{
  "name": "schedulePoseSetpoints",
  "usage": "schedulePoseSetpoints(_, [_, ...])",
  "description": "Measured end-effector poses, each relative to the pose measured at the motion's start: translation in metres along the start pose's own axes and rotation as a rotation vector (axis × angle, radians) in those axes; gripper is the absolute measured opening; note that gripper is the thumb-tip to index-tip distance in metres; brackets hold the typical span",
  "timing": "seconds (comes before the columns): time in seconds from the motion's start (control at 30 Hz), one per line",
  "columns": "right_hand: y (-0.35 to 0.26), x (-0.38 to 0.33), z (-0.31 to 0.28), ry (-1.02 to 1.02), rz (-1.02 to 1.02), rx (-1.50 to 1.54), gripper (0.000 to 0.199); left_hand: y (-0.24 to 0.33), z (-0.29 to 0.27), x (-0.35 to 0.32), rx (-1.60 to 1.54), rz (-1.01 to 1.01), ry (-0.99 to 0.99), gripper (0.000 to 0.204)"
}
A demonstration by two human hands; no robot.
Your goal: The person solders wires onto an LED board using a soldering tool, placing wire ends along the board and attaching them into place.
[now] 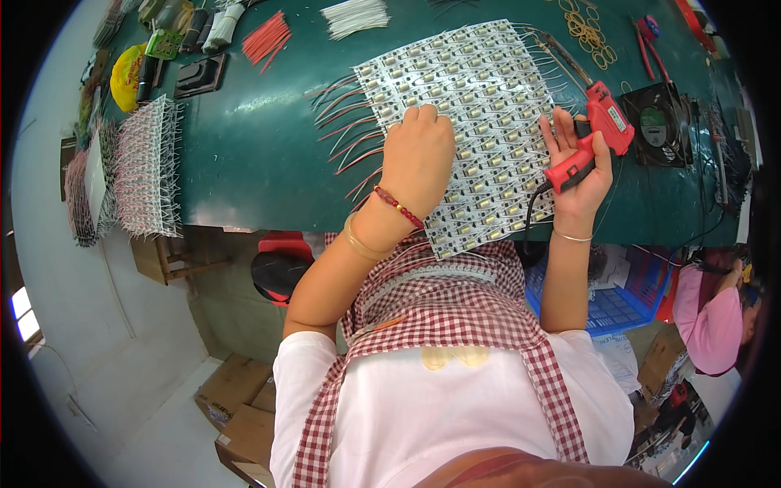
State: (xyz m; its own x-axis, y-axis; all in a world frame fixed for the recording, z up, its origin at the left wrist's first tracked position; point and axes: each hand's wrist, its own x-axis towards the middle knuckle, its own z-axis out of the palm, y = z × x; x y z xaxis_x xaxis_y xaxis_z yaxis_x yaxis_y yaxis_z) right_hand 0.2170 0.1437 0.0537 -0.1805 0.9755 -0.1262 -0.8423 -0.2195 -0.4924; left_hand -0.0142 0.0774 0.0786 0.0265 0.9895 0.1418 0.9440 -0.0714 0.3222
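Note:
A white panel of circuit boards point(488, 114), set with rows of small cylindrical parts, lies on the green table point(252, 175) and reaches its near edge. Red and white wires point(350, 122) stick out from its left side. My left hand point(419, 154) is closed over the panel's left part, knuckles up. Its fingertips are hidden, so whatever they hold cannot be seen. Beside the panel's right edge, my right hand point(582, 199) is turned palm up and grips a red soldering gun point(606, 122) by its handle. The gun's metal tip points up and left, over the panel's far right corner.
Red wires point(266, 38) and white wires point(355, 18) lie at the back. Wired panels point(148, 167) are stacked at left. Rubber bands point(598, 53), pliers point(649, 49) and a black fan point(655, 126) are at right. Below stands a blue crate point(602, 313); a pink-sleeved person point(708, 309) is nearby.

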Motion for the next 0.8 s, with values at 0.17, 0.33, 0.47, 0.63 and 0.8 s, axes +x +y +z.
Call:
schedulePoseSetpoints(0.17, [-0.001, 0.000, -0.001, -0.003, -0.005, 0.001, 0.029, 0.012, -0.007, 0.001, 0.149, 0.012, -0.035, 0.011])
schedulePoseSetpoints(0.33, [0.000, 0.000, -0.001, 0.038, 0.003, 0.027, 0.029, 0.002, -0.008, -0.003, 0.103, 0.068, 0.008, 0.010])
schedulePoseSetpoints(0.47, [-0.001, 0.000, -0.001, 0.008, 0.002, 0.025, 0.029, -0.007, -0.016, -0.033, -0.095, -0.130, 0.207, 0.013])
schedulePoseSetpoints(0.63, [-0.002, 0.000, -0.002, 0.012, 0.003, 0.003, 0.029, -0.015, -0.009, -0.061, -0.022, -0.307, 0.236, 0.014])
schedulePoseSetpoints(0.8, [-0.002, 0.000, -0.002, 0.021, 0.005, 0.025, 0.029, 0.001, -0.021, -0.046, 0.152, -0.333, 0.283, 0.015])
